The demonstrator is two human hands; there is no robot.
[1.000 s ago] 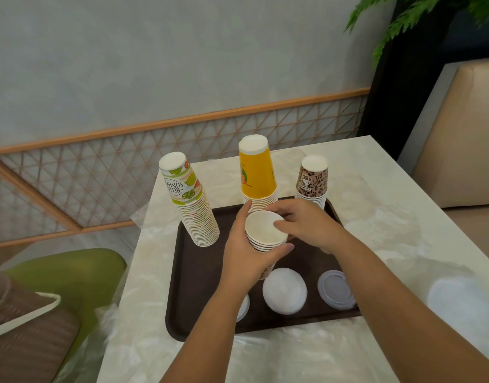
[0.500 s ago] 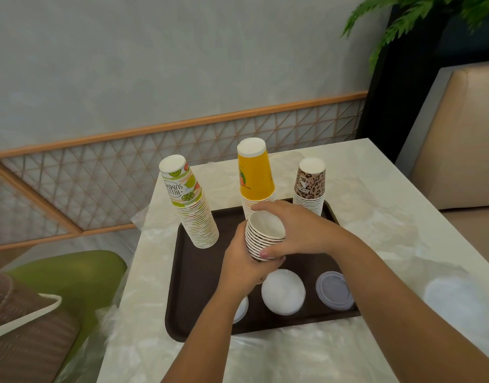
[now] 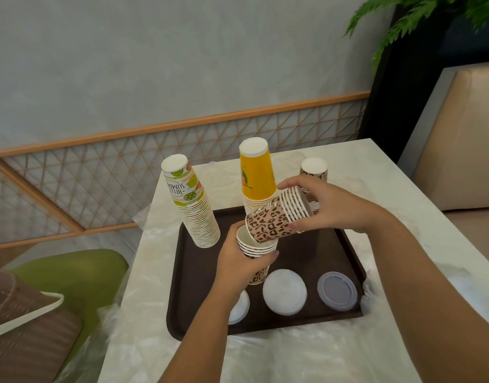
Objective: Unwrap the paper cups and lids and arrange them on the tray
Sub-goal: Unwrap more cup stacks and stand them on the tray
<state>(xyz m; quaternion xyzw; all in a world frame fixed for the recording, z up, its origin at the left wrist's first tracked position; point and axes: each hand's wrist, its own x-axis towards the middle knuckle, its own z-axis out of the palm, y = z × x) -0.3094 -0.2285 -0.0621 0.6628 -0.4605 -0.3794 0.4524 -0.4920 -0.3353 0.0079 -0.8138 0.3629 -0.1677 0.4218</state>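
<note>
Two short nested stacks of leopard-print paper cups are held above the middle of the dark tray [image 3: 188, 275], which rests on the marble bench [image 3: 376, 172]. The lower stack [image 3: 255, 248] is held mouth-up in the left hand [image 3: 237, 266], the fingers curled round its wall just under the rims. The upper stack [image 3: 279, 217] is tipped on its side, rims to the right, and is pinched near its rim end by the right hand [image 3: 329, 205], thumb on the near side and fingers over the far side; its base end lies at the mouth of the lower stack. Whether the two stacks touch cannot be told

On the far part of the tray three inverted stacks stand: a tall lime-print stack [image 3: 193, 208] at left, a yellow stack [image 3: 257, 175] in the middle, and a short leopard stack [image 3: 314, 168] at right, partly hidden. Along the near edge lie a white lid [image 3: 284, 292], a translucent grey lid [image 3: 337, 291] and a third lid [image 3: 239, 308] partly covered by the left forearm. Clear plastic wrap [image 3: 279, 352] is spread on the bench around the tray

The cups are judged very light, thin-walled and easily dented. A grip at the rolled rims, where nested walls are stiffest, is judged safest; a squeeze at mid-wall is judged likely to jam the cups together
</note>
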